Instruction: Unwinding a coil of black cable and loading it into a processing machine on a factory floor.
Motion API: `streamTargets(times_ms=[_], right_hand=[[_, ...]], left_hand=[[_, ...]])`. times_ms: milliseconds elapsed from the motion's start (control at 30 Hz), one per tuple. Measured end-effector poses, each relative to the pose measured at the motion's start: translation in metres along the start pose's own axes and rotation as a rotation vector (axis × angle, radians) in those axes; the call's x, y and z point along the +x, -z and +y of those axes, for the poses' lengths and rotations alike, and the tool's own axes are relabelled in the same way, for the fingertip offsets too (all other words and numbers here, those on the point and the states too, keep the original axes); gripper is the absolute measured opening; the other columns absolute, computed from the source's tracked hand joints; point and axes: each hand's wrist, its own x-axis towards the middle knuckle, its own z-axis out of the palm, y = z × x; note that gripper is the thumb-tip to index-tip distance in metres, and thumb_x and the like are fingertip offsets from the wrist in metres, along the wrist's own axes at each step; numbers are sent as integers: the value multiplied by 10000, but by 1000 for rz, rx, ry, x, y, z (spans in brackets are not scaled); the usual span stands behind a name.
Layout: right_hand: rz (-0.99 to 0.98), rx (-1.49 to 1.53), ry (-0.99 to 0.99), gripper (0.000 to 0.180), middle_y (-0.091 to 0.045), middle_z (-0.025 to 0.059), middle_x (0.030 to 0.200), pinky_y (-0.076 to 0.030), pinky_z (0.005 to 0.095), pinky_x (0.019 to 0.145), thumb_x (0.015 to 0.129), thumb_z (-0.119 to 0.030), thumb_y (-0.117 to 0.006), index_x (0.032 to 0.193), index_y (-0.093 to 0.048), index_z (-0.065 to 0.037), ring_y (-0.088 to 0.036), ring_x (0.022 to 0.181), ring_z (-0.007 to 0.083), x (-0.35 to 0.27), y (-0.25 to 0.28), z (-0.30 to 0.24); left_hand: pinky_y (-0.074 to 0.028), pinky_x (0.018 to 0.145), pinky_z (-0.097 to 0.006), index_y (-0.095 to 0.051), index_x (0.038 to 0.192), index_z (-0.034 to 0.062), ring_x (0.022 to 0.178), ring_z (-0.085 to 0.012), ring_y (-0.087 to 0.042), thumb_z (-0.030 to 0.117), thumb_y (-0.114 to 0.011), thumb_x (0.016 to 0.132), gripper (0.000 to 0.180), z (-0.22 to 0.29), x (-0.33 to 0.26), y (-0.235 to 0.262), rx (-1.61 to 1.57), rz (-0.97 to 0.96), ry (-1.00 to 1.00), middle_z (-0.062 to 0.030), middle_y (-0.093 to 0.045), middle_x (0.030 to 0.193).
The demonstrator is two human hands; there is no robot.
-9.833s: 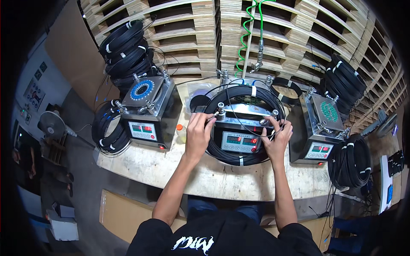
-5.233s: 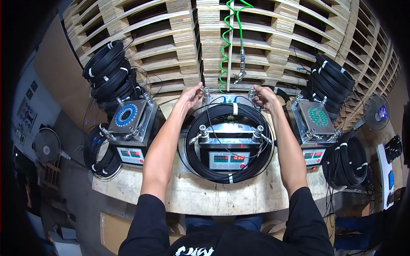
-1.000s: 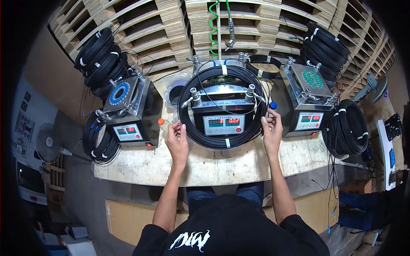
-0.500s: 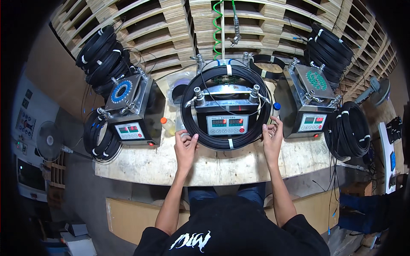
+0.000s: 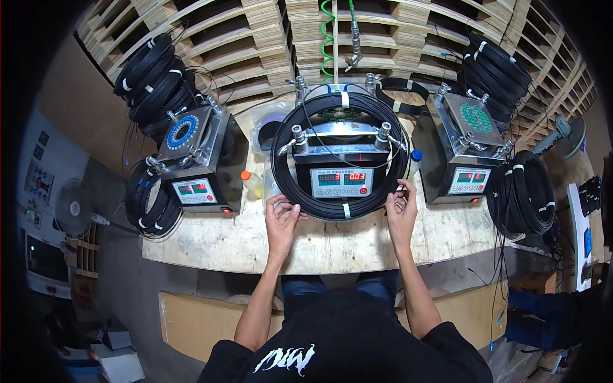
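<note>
A large coil of black cable (image 5: 319, 210), bound with white ties, hangs round the front of the middle machine (image 5: 341, 161), framing its panel of red digits. At the coil's lower left edge is my left hand (image 5: 281, 225), its curled fingers and thumb against the cable. My right hand (image 5: 401, 214) has its fingers bent on the lower right edge. A thin loose cable end loops across the coil's opening. Metal clamp posts (image 5: 383, 135) stick out through the ring. Parts of the fingertips are hidden by the coil.
Similar machines stand left (image 5: 198, 159) and right (image 5: 460, 147), one with a blue ring of fittings, one with green fittings. Stacked cable coils (image 5: 150, 80) flank them. An orange-capped bottle (image 5: 252, 185) and a blue-capped bottle (image 5: 416, 157) stand near my hands. A green air hose (image 5: 327, 38) hangs behind.
Both hands have slid slightly inward and lower along the coil's edge. The view has shifted a little. The red reading on the middle machine's panel has changed.
</note>
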Motion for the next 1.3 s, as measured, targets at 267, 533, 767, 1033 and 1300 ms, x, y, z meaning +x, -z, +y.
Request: streamTargets(times_ms=[267,533,767,1033,1300], right_hand=[[-13,-12,133,244,-474,-10,888,-408,221,739,965,-47,-586,1205,-607,-6,-462,795,80,26,11,-26],[-3,-6,155,383,-628,61,962,-498,257,747,1063,-332,-511,1294,-590,-38,-598,824,110,153,2,-41],[-404,-15,-231,698,-639,66,939,-483,259,733,1016,-685,-326,1449,-517,-171,-598,783,124,236,-50,-66],[-501,-54,-274,775,-607,69,880,-462,301,799,992,-725,-331,1440,-540,-128,-526,795,133,267,-90,-40],[-385,-70,32,675,-617,59,855,-463,279,697,1041,-625,-356,1335,-599,-69,-531,705,115,267,-89,-21]], left_hand=[[-410,748,-215,-498,1235,25,805,-64,-493,188,-635,1013,307,12,14,7,222,144,-130,-10,-545,885],[-473,795,-293,-599,1134,13,869,-151,-563,290,-568,1047,292,69,118,27,632,458,-539,-78,-612,991],[-527,822,-331,-545,1371,57,928,-202,-653,601,-360,1049,658,126,209,-32,480,-178,-61,-147,-660,1116],[-533,784,-304,-421,1494,159,895,-167,-606,574,-482,1023,631,101,268,-49,180,-309,299,-124,-613,1110],[-549,818,-288,-350,1542,193,1048,-191,-608,457,-544,1034,604,136,249,-36,244,-558,286,-128,-557,1319]])
